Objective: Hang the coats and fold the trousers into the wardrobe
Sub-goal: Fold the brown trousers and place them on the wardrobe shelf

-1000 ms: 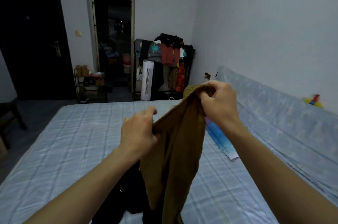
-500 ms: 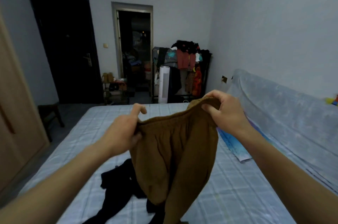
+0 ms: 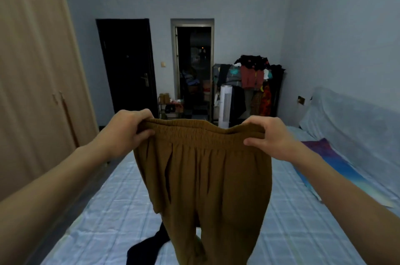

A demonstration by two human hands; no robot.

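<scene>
Trousers (image 3: 205, 178): brown, elastic waistband, held up and spread in front of the person, above the bed (image 3: 97, 221). Left hand (image 3: 125, 132) grips the waistband's left end, fingers curled over the top edge, thumb on the near face. Right hand (image 3: 270, 137) grips the right end the same way, thumb pinching the near side. Fingertips of both hands sit behind the fabric, not visible. Waistband is stretched roughly level between the hands, with a slight sag mid-span. Legs hang straight down; cuffs are cut off by the bottom edge, so contact with the bed can't be told.

Dark garment (image 3: 149, 247) lies on the bed below, mostly hidden behind the trouser legs and also cut off; type unclear. Wardrobe (image 3: 32, 91) at left, doors closed, top and left side out of frame. Multicoloured cloth (image 3: 331, 163) at the bed's right edge, partly behind the right forearm.

Far end: black door (image 3: 127, 65) closed, open doorway (image 3: 193, 65) beside it, space beyond too dark to read. Clothes rack (image 3: 253, 82) piled with garments in the far right corner, white tower fan (image 3: 225, 104) in front of it.
</scene>
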